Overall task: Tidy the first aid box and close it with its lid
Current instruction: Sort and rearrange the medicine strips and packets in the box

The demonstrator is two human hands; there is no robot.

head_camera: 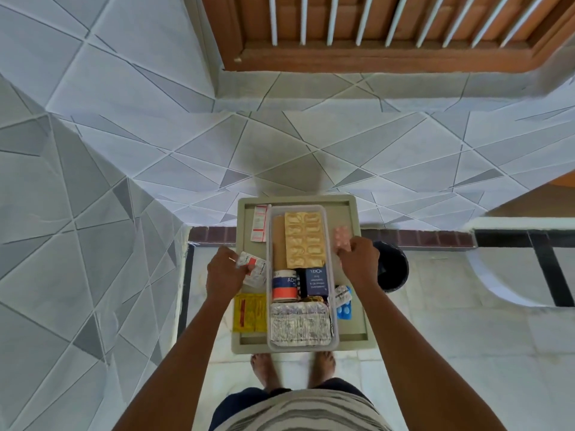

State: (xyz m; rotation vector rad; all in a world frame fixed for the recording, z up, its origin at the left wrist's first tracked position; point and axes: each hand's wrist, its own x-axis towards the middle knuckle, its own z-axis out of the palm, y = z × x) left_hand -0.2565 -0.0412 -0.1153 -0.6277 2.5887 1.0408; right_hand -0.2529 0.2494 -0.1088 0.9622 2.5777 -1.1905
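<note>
While both hands (224, 272) (357, 262) hold strips, bin (392, 269) stands right.

Clear plastic box (331, 244) on a beige tray (356, 340). Inside it: gold blister sheet (305, 239), silver foil strips (300, 326), dark blue carton (316, 281), tape roll (284, 286) banded white, blue and orange. Beside it: yellow packet (249, 312) with red print, pink strip (341, 237), blue strip (344, 311). Wall tiles (124, 135) grey and white in angular lines; black bin (392, 270); shirt (295, 412) grey-and-white striped.
</note>
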